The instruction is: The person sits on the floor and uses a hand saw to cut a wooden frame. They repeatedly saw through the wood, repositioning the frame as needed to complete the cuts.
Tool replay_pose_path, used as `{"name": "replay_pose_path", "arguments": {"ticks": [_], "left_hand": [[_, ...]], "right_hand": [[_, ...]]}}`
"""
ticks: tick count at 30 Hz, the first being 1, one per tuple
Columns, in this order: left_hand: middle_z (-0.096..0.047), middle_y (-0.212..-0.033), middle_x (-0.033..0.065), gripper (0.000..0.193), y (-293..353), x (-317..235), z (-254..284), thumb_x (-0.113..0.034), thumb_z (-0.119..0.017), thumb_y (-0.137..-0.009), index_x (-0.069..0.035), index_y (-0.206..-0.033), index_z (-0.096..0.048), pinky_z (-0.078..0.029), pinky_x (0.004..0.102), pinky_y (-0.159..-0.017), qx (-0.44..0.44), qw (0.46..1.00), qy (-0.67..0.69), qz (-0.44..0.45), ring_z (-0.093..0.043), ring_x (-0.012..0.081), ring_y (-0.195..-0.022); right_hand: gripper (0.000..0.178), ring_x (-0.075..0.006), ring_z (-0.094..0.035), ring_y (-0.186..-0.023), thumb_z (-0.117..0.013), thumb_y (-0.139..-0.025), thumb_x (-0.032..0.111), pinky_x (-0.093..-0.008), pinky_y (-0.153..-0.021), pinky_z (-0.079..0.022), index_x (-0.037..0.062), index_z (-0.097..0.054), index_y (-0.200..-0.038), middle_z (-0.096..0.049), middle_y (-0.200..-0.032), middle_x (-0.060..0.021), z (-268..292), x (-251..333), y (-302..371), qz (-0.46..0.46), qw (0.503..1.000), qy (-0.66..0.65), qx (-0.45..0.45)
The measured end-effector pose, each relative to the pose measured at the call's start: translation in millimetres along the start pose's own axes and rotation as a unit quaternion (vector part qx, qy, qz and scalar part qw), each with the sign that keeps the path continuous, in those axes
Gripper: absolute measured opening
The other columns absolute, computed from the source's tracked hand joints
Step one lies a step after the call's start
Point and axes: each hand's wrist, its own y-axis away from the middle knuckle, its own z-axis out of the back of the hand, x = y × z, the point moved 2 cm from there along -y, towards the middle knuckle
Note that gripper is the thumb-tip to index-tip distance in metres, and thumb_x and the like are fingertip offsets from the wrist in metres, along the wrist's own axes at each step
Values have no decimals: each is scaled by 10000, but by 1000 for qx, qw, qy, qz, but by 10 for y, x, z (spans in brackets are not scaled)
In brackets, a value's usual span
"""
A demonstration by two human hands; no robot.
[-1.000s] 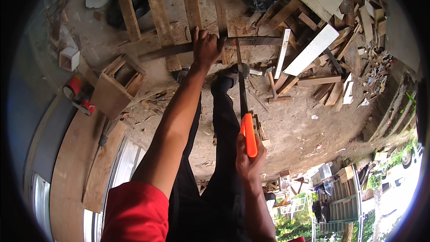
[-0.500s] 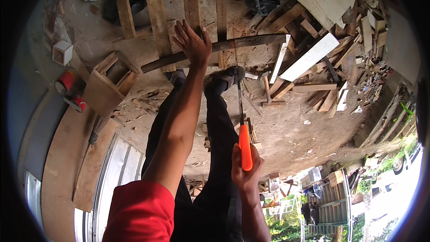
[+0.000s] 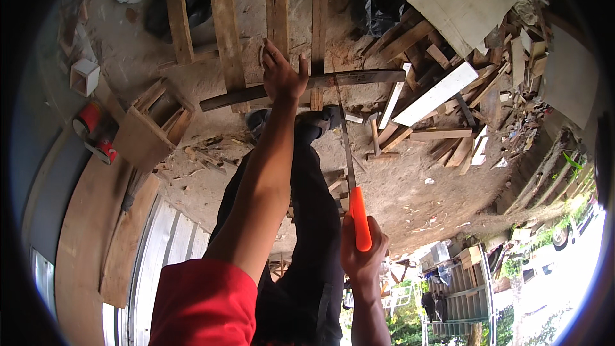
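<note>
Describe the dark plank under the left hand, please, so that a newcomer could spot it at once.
Find the row of long brown boards at the picture's top. Across the lower part of some lies the dark plank, with the left hand on it and the saw meeting it. Unlike those boards, it runs sideways and is darker.

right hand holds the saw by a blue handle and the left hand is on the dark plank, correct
Not quite: the handle is orange, as the head view shows. The right hand does hold the saw by it, and the left hand is on the dark plank.
</note>
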Motion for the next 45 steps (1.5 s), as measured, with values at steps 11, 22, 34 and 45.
{"name": "replay_pose_path", "arguments": {"ticks": [11, 22, 34, 45], "left_hand": [[-361, -1438, 286, 923, -86, 25, -36, -344, -562, -878, 43, -1548, -60, -487, 466, -997, -5, 1000, 16, -7, -485, 417, -1252], [-398, -1415, 262, 923, -68, 34, -13, -296, -581, -833, 16, -1550, -91, -526, 477, -926, -11, 999, 31, 19, -543, 403, -1151], [-394, -1436, 248, 950, -5, 94, -40, -310, -616, -811, -20, -1561, -110, -521, 482, -949, -13, 998, 58, 31, -515, 389, -1228], [-427, -1400, 244, 995, -13, 103, -41, -359, -644, -797, -1, -1557, -109, -520, 483, -912, -25, 999, 20, 17, -573, 383, -1147]], "right_hand": [[231, -170, -554, -507, -656, -934, 131, -369, -471, -396, -12, -589, -765, -545, -590, -114, -125, 133, -232, 15, 998, 58, -4], [257, -116, -565, -569, -585, -980, 170, -312, -503, -405, -42, -636, -844, -553, -601, -63, -86, 237, -305, 34, 998, 47, 18], [246, -104, -561, -532, -571, -972, 152, -280, -485, -401, -37, -641, -830, -562, -587, -59, 13, 108, -108, 21, 997, 72, 29], [236, -128, -588, -535, -578, -961, 125, -285, -483, -430, -63, -642, -835, -575, -590, -74, 1, -12, -142, 59, 995, 81, 26]]}}
